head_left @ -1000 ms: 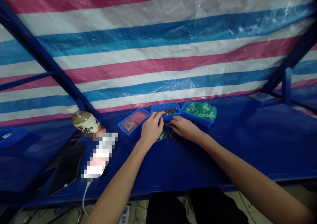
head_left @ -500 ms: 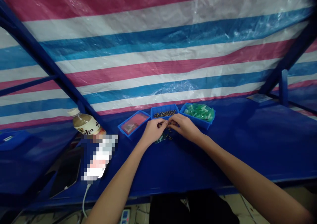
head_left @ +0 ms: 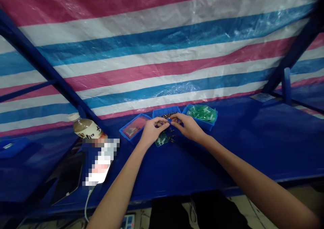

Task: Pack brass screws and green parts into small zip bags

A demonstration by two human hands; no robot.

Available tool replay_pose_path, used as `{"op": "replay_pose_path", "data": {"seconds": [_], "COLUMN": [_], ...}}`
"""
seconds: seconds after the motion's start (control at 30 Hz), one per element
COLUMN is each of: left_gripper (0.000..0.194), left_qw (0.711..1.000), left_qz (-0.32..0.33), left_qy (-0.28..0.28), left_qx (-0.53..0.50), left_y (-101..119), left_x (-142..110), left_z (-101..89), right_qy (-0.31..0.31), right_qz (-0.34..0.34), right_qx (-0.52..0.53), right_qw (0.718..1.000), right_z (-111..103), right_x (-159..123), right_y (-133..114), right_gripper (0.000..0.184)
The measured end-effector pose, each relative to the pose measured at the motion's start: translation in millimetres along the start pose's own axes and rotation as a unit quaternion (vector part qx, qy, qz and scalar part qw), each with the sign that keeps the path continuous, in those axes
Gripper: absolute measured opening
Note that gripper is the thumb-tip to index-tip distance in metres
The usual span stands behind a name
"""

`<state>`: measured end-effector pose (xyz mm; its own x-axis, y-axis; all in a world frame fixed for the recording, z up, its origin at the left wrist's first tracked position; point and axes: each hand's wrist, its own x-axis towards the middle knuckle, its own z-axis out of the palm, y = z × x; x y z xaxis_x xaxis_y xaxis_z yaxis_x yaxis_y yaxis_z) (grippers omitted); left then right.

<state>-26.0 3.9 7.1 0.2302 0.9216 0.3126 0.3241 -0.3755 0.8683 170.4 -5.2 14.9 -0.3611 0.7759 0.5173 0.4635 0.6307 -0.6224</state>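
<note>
My left hand [head_left: 152, 130] and my right hand [head_left: 188, 126] meet fingertip to fingertip over the desk, both closed in a pinch. Whatever is between the fingers is too small to name. Just behind them stands a blue bin [head_left: 162, 112] of small brass-coloured metal parts [head_left: 165, 115], partly covered by my fingers. Below the fingertips lie a small green-tinted clear bag [head_left: 161, 140] with white pieces in it and several loose brass-coloured parts [head_left: 172, 138].
Left of the middle bin is a blue tray [head_left: 122, 132] with a reddish bag; on the right, a blue bin [head_left: 209, 125] holds green and white plastic pieces. A bottle [head_left: 87, 127], a pixelated device [head_left: 101, 165] on a cable and a dark tablet-like slab [head_left: 68, 175] lie left.
My hands have shifted slightly, with the left fingers straighter and a small gap between the fingertips. More of the small bag shows under my left hand. The view has moved a little.
</note>
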Motion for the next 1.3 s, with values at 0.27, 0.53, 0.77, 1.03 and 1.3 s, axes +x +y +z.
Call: {"op": "replay_pose_path", "data": {"seconds": [0.27, 0.53, 0.77, 1.03, 1.3], "left_gripper": [0.024, 0.016, 0.013, 0.020, 0.020], "left_qw": [0.999, 0.987, 0.983, 0.989, 0.994], "left_qz": [0.018, 0.087, 0.090, 0.074, 0.066], "left_qy": [0.002, 0.010, -0.003, -0.010, -0.018], "left_qx": [0.045, 0.137, 0.160, 0.127, 0.086], "left_y": [8.3, 16.4, 15.8, 13.7, 9.5], "left_x": [-2.9, -10.2, -9.8, -8.9, -6.9], "left_z": [2.1, 10.6, 7.2, 7.6, 8.5], "right_qy": [-0.030, -0.049, -0.066, -0.042, -0.022], "right_qz": [0.005, 0.012, 0.025, 0.044, 0.058], "right_qx": [-0.010, -0.003, 0.009, 0.027, 0.039], "right_qw": [0.999, 0.999, 0.997, 0.998, 0.997], "right_z": [1.4, 0.2, 0.5, -1.2, -2.5], "right_x": [-0.8, -0.5, 0.1, 1.1, 1.3], "right_y": [-2.6, 2.9, 2.8, 5.8, 3.7], "right_gripper": [0.024, 0.022, 0.018, 0.012, 0.007]}}
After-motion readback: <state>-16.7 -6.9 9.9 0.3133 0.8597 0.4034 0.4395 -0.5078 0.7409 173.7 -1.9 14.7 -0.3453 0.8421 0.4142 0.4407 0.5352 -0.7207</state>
